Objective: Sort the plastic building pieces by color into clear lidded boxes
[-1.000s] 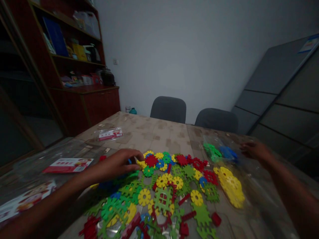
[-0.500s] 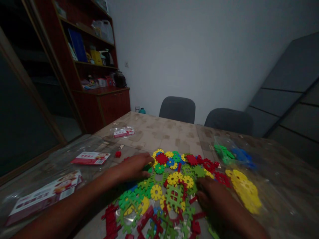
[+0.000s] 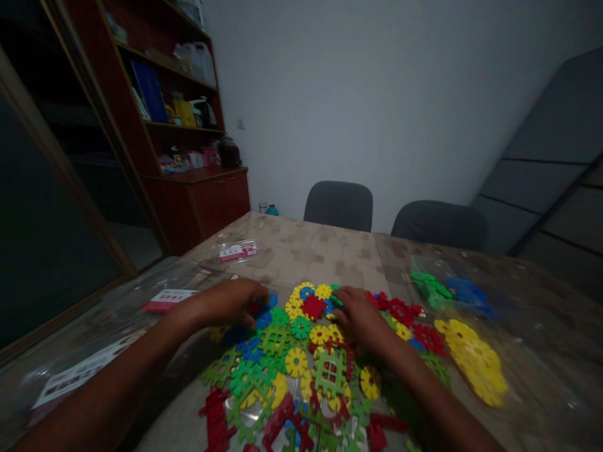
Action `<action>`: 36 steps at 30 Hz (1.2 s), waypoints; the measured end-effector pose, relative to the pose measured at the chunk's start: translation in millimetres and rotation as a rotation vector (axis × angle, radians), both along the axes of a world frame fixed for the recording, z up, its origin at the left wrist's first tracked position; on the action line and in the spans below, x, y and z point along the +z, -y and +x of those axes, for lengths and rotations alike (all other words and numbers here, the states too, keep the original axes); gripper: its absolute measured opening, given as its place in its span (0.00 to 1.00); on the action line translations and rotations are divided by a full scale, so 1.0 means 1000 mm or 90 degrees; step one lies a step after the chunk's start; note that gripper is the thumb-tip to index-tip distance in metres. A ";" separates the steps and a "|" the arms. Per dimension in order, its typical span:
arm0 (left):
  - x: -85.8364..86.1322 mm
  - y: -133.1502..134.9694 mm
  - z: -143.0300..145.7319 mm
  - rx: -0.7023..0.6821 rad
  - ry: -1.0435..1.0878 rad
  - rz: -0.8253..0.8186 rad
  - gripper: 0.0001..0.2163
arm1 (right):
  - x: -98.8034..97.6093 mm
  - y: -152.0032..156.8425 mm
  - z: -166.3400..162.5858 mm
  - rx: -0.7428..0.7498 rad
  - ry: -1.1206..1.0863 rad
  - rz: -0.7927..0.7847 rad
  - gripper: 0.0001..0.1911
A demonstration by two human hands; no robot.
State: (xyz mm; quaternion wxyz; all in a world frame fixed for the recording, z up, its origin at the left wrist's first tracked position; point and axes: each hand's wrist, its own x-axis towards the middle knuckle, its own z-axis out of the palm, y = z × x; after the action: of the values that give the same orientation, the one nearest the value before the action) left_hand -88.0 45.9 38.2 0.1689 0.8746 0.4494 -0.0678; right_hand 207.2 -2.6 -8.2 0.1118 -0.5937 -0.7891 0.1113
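Observation:
A heap of plastic interlocking pieces in several colours covers the near table. My left hand (image 3: 235, 302) is over the heap's left side, thumb apart from the fingers, beside blue gear-shaped pieces (image 3: 264, 320). A dark red piece shows faintly under its fingers. My right hand (image 3: 360, 314) reaches in at the far right of the heap, fingertips at a green gear piece (image 3: 335, 300), thumb spread below. Between the hands lie a red gear piece (image 3: 313, 307) and a yellow gear piece (image 3: 296, 362). Nearer me is an olive-green lattice square (image 3: 330, 371).
To the right, clear bags hold yellow pieces (image 3: 473, 358), green pieces (image 3: 429, 287) and blue pieces (image 3: 468, 296). Clear packets with printed cards (image 3: 164, 299) lie on the left, another packet (image 3: 238, 250) farther back. Two grey chairs (image 3: 338, 204) stand behind the table.
My left hand has shifted left, uncovering blue pieces. My right hand has moved up and left to the far part of the heap. Some pieces have been spread about.

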 end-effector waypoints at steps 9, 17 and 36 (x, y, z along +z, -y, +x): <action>-0.020 -0.003 0.003 0.043 -0.093 -0.008 0.19 | -0.010 -0.016 -0.021 -0.021 0.009 -0.007 0.14; -0.025 -0.003 0.013 0.000 0.015 -0.004 0.11 | -0.013 0.002 -0.006 0.007 -0.147 -0.055 0.17; -0.039 -0.017 0.015 -0.045 0.101 -0.017 0.21 | -0.015 -0.020 0.026 -0.010 -0.065 -0.024 0.11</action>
State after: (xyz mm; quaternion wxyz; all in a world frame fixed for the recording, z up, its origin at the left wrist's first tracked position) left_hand -72.6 62.4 -0.9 0.2127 0.8902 0.4027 -0.0104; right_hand 233.5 17.3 -23.7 0.1412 -0.5957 -0.7752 0.1555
